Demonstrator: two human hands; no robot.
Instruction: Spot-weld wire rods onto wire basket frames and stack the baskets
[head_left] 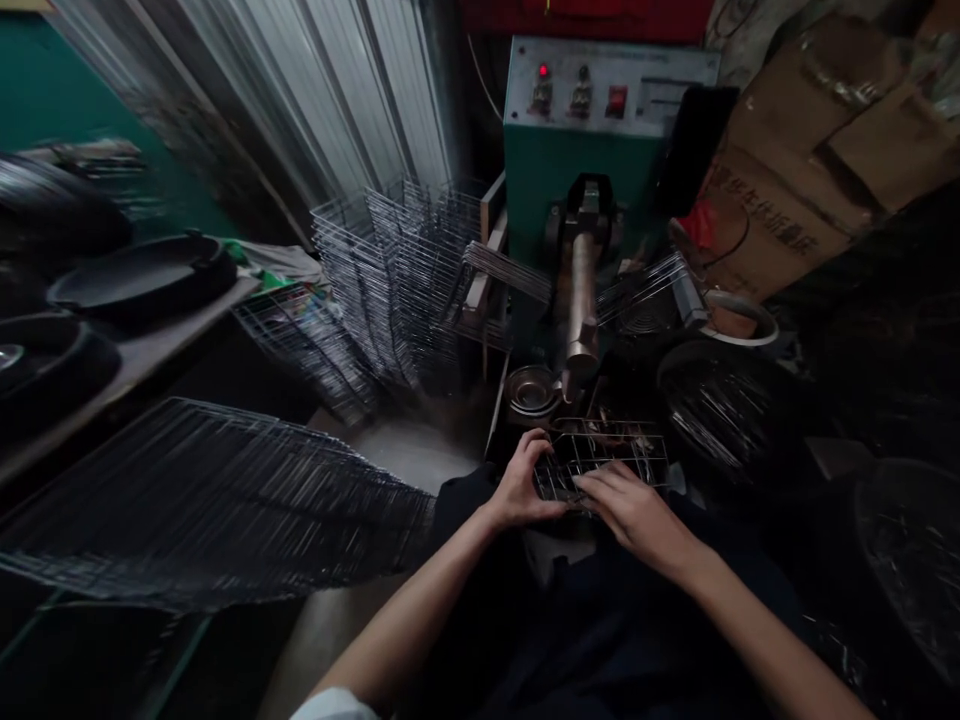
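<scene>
A small wire rack (643,450) of thin metal rods lies low in front of me, under the machine's arm. My left hand (523,482) curls round its left end, with the thumb low and the fingers over the far side. Fingers bent and close together, my right hand (634,512) rests over the near middle of the rack; what its fingertips pinch is hidden. Just beyond the rack, the spot welder's metal electrode arm (583,300) points down towards it, apart from both hands. A small round metal dish (531,390) sits behind my left hand.
The green welder (611,85) has a lit red lamp. Stacked wire racks (397,280) stand at left, with a large pile of wire panels (217,500) nearer me. Dark bins (727,410) holding metal rods stand at right, before cardboard boxes (795,210). Black pans (142,275) lie on a left bench.
</scene>
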